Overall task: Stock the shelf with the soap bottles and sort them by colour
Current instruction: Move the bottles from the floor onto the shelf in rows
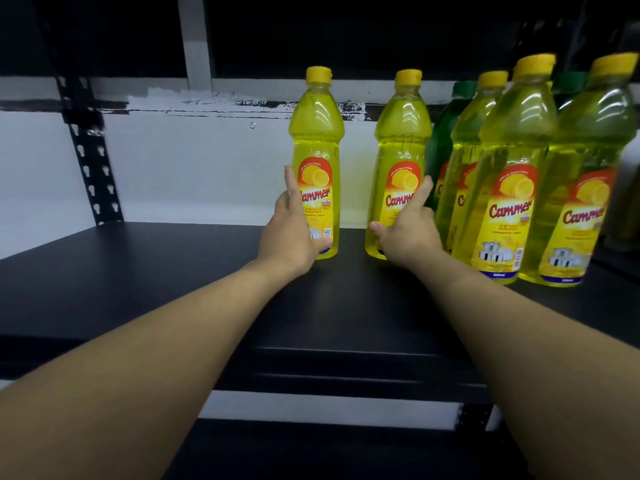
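Two yellow lemon soap bottles stand upright and apart on the black shelf (138,271). My left hand (292,233) rests against the lower left side of the left bottle (317,133), index finger straight up along it and thumb across its base. My right hand (405,233) touches the lower front right of the second bottle (401,140), with the fingers straight and the thumb pointing left. To the right stands a tight group of several more yellow bottles (512,150). Dark green bottles (441,133) are partly hidden behind that group.
The black shelf board stretches bare to the left as far as a perforated black upright (90,150). Behind it is a white wall with a grey rail (242,88). The upper shelf space is dark. A lower black shelf (346,445) lies below the front edge.
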`<action>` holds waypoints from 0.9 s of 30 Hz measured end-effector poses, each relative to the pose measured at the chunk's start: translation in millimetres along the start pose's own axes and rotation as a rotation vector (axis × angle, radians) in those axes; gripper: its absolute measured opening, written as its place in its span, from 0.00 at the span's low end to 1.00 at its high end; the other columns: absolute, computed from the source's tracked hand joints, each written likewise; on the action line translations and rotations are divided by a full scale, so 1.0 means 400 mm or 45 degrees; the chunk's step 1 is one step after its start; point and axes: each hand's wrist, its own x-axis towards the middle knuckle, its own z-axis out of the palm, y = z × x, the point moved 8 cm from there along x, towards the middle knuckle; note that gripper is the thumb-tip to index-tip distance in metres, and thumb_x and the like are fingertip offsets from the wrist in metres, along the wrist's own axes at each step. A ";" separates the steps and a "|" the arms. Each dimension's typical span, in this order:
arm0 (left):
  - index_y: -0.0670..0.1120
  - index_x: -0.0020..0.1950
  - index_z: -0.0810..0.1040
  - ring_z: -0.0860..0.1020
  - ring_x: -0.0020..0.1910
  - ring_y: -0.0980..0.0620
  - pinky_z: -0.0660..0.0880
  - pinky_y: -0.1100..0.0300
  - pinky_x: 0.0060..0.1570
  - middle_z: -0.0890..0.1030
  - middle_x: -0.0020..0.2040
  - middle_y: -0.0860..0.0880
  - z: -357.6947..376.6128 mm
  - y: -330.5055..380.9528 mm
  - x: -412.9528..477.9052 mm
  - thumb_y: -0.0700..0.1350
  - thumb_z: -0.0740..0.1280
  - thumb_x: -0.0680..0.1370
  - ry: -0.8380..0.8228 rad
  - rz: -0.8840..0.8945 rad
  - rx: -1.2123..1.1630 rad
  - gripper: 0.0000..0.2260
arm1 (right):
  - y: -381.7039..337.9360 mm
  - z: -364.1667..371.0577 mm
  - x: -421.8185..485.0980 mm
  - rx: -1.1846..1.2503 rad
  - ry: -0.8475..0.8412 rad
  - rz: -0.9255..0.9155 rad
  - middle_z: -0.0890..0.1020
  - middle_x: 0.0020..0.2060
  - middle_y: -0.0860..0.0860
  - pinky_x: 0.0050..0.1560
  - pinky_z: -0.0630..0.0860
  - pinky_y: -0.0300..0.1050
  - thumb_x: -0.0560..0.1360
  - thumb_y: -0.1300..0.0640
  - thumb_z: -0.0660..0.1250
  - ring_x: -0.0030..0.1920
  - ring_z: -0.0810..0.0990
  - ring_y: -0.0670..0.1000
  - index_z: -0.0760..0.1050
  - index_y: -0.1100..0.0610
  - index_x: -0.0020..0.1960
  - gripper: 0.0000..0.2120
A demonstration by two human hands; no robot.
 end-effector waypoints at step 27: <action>0.52 0.80 0.34 0.70 0.71 0.45 0.71 0.48 0.65 0.65 0.75 0.47 0.164 -0.051 0.182 0.52 0.76 0.73 0.014 0.043 -0.073 0.55 | 0.044 0.082 0.156 0.033 -0.083 -0.084 0.63 0.72 0.59 0.67 0.69 0.55 0.75 0.53 0.74 0.70 0.69 0.59 0.28 0.47 0.78 0.56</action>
